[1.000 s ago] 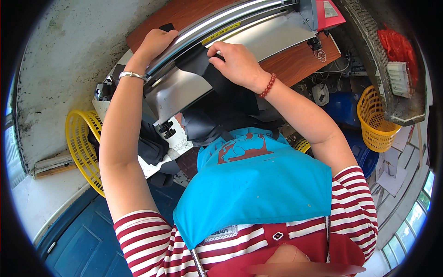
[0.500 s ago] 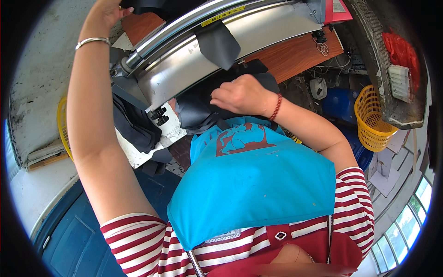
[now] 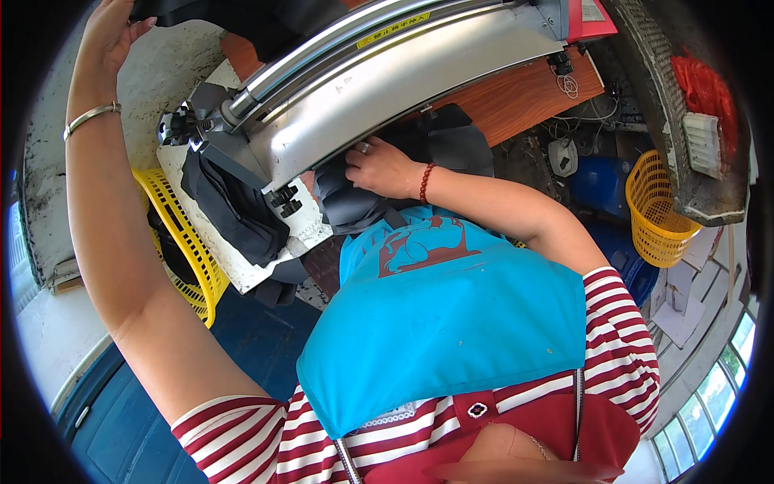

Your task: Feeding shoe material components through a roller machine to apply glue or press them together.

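At the upper left my left hand [image 3: 113, 34] is closed on the edge of a black sheet piece [image 3: 234, 11], beyond the roller machine. The fingertips are partly cut off by the picture's top. My right hand [image 3: 385, 169], fingers curled, rests on a pile of black sheet pieces [image 3: 343, 202] between the blue apron [image 3: 443, 323] and the machine's front edge; its fingertips are hidden. Just above it slopes the machine's bare metal plate [image 3: 347, 105], below a shiny roller [image 3: 322, 52].
More black pieces [image 3: 234, 214] lie on a white board at the left, near a black knob [image 3: 284, 200]. A yellow basket [image 3: 201, 274] stands left of them, another yellow basket [image 3: 657, 210] at the right. A wood-grain tabletop [image 3: 524, 101] runs beneath the machine.
My left hand has moved left, and the black sheet with it. A dark piece that lay on the metal plate is no longer there. My right hand has shifted slightly left and down onto the pile.
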A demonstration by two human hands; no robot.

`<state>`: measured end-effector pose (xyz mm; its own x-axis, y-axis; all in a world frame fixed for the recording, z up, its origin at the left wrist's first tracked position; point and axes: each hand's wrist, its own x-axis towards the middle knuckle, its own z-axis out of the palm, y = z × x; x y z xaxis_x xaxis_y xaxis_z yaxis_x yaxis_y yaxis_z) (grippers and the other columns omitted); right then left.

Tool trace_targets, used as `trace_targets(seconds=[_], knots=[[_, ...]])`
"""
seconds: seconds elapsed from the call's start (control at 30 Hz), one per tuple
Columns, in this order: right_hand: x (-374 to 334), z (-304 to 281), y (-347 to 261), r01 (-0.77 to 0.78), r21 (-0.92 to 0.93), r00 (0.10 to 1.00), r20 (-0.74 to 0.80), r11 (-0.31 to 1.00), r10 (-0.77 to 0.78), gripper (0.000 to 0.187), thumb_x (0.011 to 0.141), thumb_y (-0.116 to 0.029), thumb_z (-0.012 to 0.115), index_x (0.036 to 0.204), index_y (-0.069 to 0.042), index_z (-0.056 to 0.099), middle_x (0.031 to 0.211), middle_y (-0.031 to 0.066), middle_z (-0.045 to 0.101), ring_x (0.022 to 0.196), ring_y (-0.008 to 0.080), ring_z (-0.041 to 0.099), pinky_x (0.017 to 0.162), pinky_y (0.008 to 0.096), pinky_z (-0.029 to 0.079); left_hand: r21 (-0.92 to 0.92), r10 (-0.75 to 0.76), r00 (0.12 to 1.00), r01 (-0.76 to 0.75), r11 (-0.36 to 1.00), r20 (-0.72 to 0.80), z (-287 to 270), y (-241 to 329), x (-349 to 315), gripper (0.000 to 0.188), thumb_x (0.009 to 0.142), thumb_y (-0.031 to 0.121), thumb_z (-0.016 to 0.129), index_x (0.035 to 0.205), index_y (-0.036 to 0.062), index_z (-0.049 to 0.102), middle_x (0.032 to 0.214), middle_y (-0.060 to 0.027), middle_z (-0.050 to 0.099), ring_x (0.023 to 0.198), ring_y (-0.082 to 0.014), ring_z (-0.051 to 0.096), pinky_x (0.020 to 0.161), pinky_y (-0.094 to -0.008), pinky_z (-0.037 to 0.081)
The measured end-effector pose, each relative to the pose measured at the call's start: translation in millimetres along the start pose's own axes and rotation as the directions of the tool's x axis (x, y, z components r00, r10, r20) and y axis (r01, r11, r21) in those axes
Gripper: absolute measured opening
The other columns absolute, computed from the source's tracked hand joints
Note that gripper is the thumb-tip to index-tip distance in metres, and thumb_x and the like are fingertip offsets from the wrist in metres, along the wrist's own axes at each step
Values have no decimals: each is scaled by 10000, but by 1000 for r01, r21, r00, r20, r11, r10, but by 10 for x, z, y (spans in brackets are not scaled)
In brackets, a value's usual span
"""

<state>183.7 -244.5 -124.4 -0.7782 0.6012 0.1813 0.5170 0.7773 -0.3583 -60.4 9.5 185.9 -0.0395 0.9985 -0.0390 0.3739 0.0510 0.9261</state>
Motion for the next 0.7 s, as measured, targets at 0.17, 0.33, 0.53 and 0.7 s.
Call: trace_targets(seconds=[0.17, 0.33, 0.53, 0.7], knots=[[-155, -428, -71, 62, 200, 978, -209, 978, -19, 155, 859, -239, 716, 866, -130, 606, 853, 62, 614, 845, 244, 629, 829, 383, 474, 203, 345, 855, -285, 937, -388, 305, -133, -140, 277, 894, -20, 494, 1096, 39, 674, 825, -19, 642, 638, -115, 616, 524, -275, 538], [-302, -1047, -131, -109, 735, 878, -244, 669, 411, 144, 908, -129, 704, 991, -58, 611, 827, 102, 678, 737, 249, 678, 712, 348, 530, 429, 490, 856, -510, 746, 167, 612, -489, -231, 282, 909, -17, 504, 1111, 45, 692, 864, -66, 649, 677, -135, 593, 524, -303, 483], [-141, -1389, 213, -418, 736, 749, -53, 533, 661, 145, 966, -84, 625, 1073, 12, 643, 870, 43, 684, 784, 78, 629, 721, 252, 518, 669, -64, 922, -228, 708, 382, 1279, -1346, -343, 390, 859, 313, 568, 905, -34, 740, 887, -271, 704, 827, -415, 666, 837, -427, 517], [166, -1391, 431, -455, 512, 767, -192, 729, 613, 140, 930, -126, 657, 1020, -19, 656, 895, 109, 724, 775, 233, 697, 711, 330, 540, 620, -213, 905, -68, 781, 368, 1347, -1391, -328, 470, 904, 383, 566, 906, -53, 743, 876, -222, 717, 813, -307, 680, 816, -387, 511]])
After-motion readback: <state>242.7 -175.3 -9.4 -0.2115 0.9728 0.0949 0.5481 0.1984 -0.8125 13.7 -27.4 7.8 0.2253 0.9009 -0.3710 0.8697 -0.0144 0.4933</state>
